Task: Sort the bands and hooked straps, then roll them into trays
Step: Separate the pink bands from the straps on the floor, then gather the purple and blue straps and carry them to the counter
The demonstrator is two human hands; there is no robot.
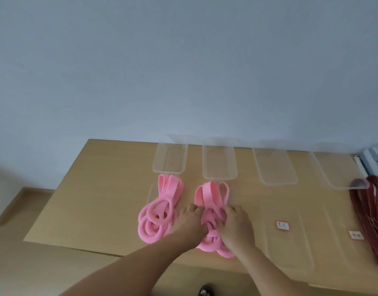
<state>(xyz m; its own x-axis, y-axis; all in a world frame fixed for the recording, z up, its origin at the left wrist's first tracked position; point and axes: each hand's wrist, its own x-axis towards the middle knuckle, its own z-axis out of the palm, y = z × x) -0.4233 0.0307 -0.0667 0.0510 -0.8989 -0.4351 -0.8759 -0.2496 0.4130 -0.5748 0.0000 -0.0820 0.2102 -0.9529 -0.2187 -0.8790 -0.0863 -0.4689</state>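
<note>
While left hand [191, 218] and right hand [237, 224] curl over pink flat elastic band bundle [209, 195], both apparently grip it. Second pink bundle [157, 214] just left.

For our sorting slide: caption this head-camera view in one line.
The left hand and right hand grip a pink band bundle beside a second bundle, clear trays behind.

Open tabletop [87, 199] left of pink bands [156, 214]; trays [275, 165] line the back, red straps [373, 210] the right.
</note>
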